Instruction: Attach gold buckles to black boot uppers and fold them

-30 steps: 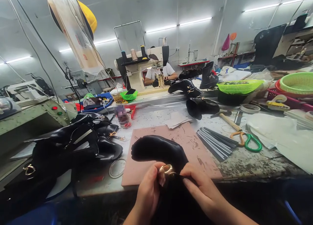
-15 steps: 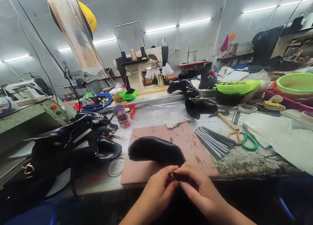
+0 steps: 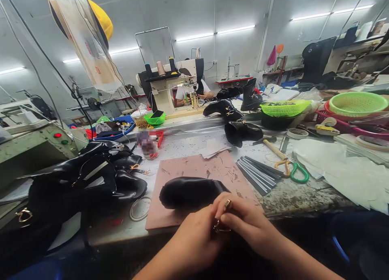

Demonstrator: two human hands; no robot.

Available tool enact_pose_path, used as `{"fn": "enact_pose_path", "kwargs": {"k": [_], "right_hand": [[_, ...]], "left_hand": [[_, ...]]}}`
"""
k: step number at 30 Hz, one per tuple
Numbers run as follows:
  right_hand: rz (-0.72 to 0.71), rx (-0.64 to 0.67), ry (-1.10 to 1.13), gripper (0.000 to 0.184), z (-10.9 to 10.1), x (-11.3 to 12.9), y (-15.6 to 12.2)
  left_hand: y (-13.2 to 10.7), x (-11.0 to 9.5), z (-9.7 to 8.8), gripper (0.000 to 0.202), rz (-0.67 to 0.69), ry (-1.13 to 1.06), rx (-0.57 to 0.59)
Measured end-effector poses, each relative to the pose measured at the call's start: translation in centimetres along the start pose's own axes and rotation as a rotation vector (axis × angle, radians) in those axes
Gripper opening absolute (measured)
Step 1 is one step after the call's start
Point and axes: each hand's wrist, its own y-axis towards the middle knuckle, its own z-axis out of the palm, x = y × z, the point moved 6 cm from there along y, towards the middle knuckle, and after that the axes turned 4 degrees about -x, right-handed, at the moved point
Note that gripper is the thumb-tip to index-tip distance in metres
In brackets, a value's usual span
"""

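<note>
A black leather boot lies on its side across the pink board, its near end hidden by my hands and the dark below. My right hand pinches a strap that shows a gold-coloured metal piece between the fingers. Just below, a gold buckle sits between both hands. My left hand is closed against the boot and strap, its fingertips largely out of sight.
Black boots with gold buckles are piled at left, near a tape ring. At right lie dark strips, green-and-orange-handled scissors and a hammer. Behind stands a sewing machine with a person seated behind it.
My right hand has turned and lifted the strap, so its gold piece now shows between the fingers. The left hand has rolled over, back upward. The boot on the board lies flatter.
</note>
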Motion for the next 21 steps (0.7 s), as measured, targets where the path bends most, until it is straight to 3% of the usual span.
{"fn": "enact_pose_path", "kwargs": {"k": [4,8,10,14,17,21], "right_hand": [[-0.043,-0.02,-0.02,0.026,-0.5,0.2,0.1],[-0.101,-0.084,-0.076,0.018,-1.4,0.2,-0.4],[-0.107,-0.115,-0.064,0.021,-1.7,-0.1,-0.8],[0.022,-0.182,0.08,0.018,-1.9,-1.8,-1.6],[0.15,-0.291,0.202,0.025,-2.1,-2.9,-2.4],[0.11,-0.274,0.2,0.025,-1.7,-2.4,-3.2]], "left_hand": [[-0.2,1.0,0.0,0.011,-0.09,-0.125,-0.089],[-0.3,2.5,0.0,0.022,-0.174,-0.471,-0.148],[-0.4,3.1,0.0,0.024,-0.209,-0.537,-0.165],[-0.6,3.5,0.1,0.021,-0.268,-0.545,-0.166],[-0.6,3.3,0.2,0.02,-0.284,-0.529,-0.174],[-0.6,2.8,0.1,0.023,-0.249,-0.394,-0.188]]}}
